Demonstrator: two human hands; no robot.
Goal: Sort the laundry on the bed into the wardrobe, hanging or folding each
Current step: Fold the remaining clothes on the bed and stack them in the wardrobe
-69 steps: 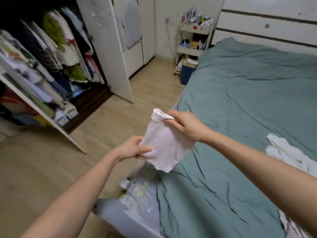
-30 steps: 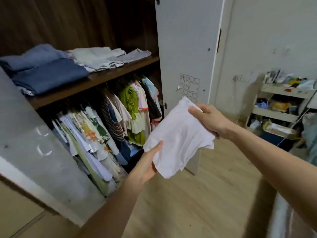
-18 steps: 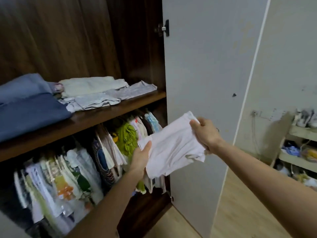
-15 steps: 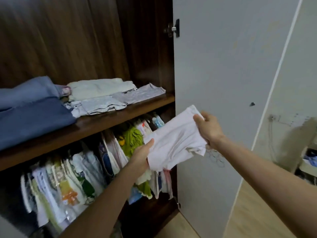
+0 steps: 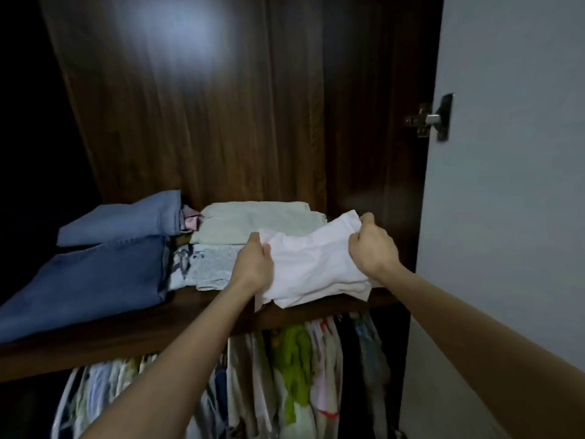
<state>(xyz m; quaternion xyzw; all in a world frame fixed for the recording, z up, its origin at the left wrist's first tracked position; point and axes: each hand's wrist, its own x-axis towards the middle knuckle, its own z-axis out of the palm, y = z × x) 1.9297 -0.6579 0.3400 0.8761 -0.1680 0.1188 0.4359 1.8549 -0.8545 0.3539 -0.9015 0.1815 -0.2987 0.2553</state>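
While both hands, left hand (image 5: 253, 267) and right hand (image 5: 373, 248), clutched the folded white garment (image 5: 316, 267) at centre frame, it reached the wardrobe shelf (image 5: 190, 315) but was not released.

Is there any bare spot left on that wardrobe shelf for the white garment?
Bare wood shows at the shelf front edge, and to the right between the cream stack and the wardrobe's side wall, where both hands hold the white garment. The left is crowded: folded blue jeans, then a grey printed top. Below, hanging clothes are packed tight.
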